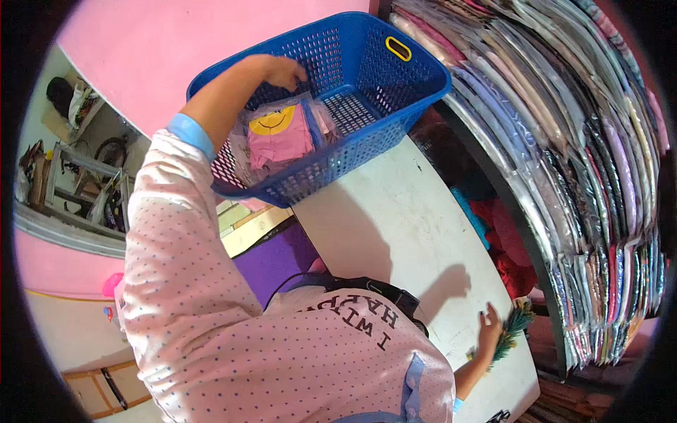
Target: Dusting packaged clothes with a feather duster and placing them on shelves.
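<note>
My left hand (285,71) reaches over the near-left rim of a blue perforated plastic basket (322,177), its fingers curled; what they touch is unclear. Below this hand, inside the basket, lie pink folded clothes in a clear plastic bag (283,143), with a yellow smiling face on the front. The basket stands at the edge of a white tabletop (402,211). My right hand (490,325) is over the tabletop's right side, fingers apart and nothing seen in them, beside a green tinsel-like garland (510,333).
Many folded garments in clear plastic (560,132) stand packed in a rack along the right. Red fabric (510,254) shows below the rack. A pink wall (158,47) rises behind the basket. At the left, a window-like opening (79,158) shows a wheel and clutter.
</note>
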The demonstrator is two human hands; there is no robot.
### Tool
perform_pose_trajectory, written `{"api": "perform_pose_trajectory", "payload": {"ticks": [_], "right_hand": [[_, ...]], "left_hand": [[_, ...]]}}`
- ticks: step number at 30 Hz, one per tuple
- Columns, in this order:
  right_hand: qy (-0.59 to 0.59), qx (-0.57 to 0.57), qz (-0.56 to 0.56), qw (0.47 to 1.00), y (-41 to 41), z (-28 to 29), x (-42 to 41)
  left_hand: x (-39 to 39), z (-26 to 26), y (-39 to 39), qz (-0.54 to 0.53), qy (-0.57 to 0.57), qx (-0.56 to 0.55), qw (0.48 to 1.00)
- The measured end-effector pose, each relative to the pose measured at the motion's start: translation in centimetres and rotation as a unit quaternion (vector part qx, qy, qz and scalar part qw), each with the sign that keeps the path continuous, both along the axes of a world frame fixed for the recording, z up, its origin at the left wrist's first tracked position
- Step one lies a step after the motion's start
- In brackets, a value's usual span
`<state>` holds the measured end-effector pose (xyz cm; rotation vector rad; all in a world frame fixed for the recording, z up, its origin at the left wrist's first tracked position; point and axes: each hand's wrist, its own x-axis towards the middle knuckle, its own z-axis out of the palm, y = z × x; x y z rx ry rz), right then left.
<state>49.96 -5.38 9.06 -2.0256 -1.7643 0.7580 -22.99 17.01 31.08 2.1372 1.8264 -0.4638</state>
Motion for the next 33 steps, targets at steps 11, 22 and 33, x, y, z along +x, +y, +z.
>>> {"api": "perform_pose_trajectory", "payload": {"ticks": [11, 22, 33], "right_hand": [[-0.202, -0.224, -0.180, 0.936, -5.7, -10.1, -16.2], [-0.173, -0.157, -0.201, 0.951, -6.7, -11.6, -15.1], [-0.158, -0.172, -0.202, 0.951, -6.3, -10.3, -15.9]], "left_hand": [[-11.4, -15.6, 3.4, 0.042, 0.052, -0.037, 0.997], [-11.5, -17.2, 3.8, 0.040, 0.057, -0.067, 0.995], [-9.6, -11.8, 1.9, 0.138, -0.195, -0.169, 0.956]]}}
